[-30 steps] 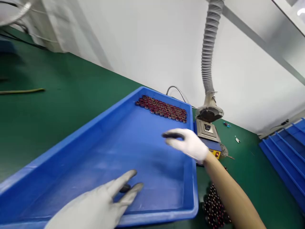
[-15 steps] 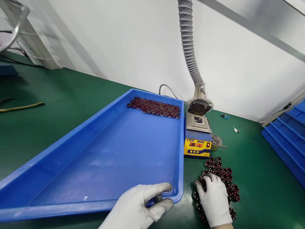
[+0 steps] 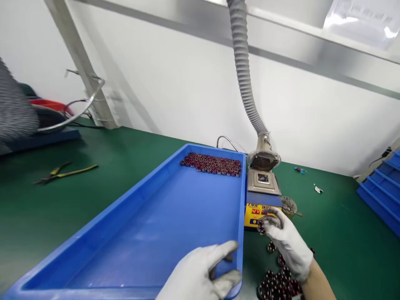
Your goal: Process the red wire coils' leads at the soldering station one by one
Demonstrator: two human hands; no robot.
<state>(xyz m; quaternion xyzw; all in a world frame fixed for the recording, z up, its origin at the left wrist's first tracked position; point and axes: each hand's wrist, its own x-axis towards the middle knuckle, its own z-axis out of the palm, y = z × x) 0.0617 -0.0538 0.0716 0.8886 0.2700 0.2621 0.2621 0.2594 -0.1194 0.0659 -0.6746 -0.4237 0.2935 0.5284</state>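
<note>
My right hand (image 3: 286, 237), in a white glove, pinches one or more small black round parts (image 3: 261, 227) with reddish dots in front of the yellow-fronted solder pot (image 3: 254, 211). Below it, a pile of the same parts (image 3: 279, 285) lies on the green table. My left hand (image 3: 206, 271), gloved with darkened fingertips, is at the near right corner of the blue tray (image 3: 175, 225). Its thumb and fingers are apart and nothing shows between them. Packed rows of the parts (image 3: 215, 163) fill the tray's far end.
A grey exhaust hose (image 3: 243, 66) comes down to a round hood (image 3: 264, 159) over the pot. Beside the pot stands a small round container (image 3: 289, 205). Yellow-handled pliers (image 3: 65, 173) lie at left. Blue stacked trays (image 3: 383, 187) stand at right.
My right hand has lifted from the pile and moved up to the solder pot's front with parts in its fingers. My left hand stays near the tray corner. The view has tilted up and left.
</note>
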